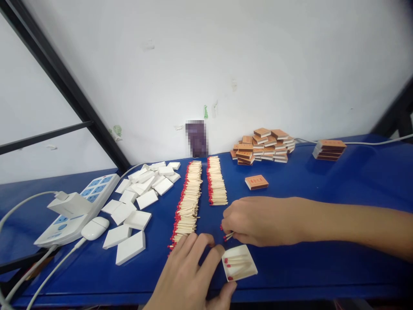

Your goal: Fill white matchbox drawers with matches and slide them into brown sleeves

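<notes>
A white matchbox tray (251, 272) lies near the front edge of the table with several red-tipped matches (237, 260) in it. My left hand (190, 271) is at its left side, the index finger and thumb touching its corners. Just above the tray, my right hand (258, 221) pinches a few matches (228, 236), their red heads pointing left. A long row of matches (187, 202) runs back from my left fingers, partly covered by them. To its right is a shorter row of matches (217, 183). One closed orange matchbox (257, 182) lies beyond my right hand.
White matchbox trays (138, 219) are scattered at the left, beside a power strip (93, 193), a white charger (72, 206) and a white earbud case (95, 228) with cables. Orange matchboxes (264, 146) are heaped against the wall; a small stack of matchboxes (329, 150) stands farther right.
</notes>
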Action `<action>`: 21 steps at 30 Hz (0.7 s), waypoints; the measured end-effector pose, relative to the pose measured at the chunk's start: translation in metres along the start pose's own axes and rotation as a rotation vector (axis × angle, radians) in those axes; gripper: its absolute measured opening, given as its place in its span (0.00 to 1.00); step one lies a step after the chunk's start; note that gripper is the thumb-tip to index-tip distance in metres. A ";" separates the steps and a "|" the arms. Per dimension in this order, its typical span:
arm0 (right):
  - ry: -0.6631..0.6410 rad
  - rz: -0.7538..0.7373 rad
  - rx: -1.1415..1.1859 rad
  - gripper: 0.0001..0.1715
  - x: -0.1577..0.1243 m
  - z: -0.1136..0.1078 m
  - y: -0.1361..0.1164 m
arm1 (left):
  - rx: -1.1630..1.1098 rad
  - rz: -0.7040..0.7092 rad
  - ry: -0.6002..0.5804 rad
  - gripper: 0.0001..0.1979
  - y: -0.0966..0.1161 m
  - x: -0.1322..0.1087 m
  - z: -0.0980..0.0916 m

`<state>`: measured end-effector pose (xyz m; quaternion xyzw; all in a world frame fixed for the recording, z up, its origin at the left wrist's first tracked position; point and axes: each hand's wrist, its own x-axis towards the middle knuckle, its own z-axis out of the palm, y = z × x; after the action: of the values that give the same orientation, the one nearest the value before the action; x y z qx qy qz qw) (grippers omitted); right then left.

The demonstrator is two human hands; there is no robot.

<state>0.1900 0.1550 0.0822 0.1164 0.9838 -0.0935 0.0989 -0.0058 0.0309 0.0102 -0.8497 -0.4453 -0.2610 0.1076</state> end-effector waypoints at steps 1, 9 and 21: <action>-0.026 -0.012 -0.040 0.10 0.001 0.000 -0.002 | -0.001 0.000 -0.007 0.11 0.000 0.000 0.000; 0.087 0.053 0.013 0.06 0.002 0.004 0.004 | -0.016 0.000 -0.011 0.11 0.001 -0.001 0.001; 0.138 0.123 0.130 0.09 0.006 0.007 0.010 | -0.018 -0.017 -0.036 0.11 0.000 -0.002 0.000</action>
<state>0.1877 0.1650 0.0726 0.1890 0.9711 -0.1427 0.0285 -0.0069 0.0296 0.0094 -0.8515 -0.4518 -0.2505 0.0895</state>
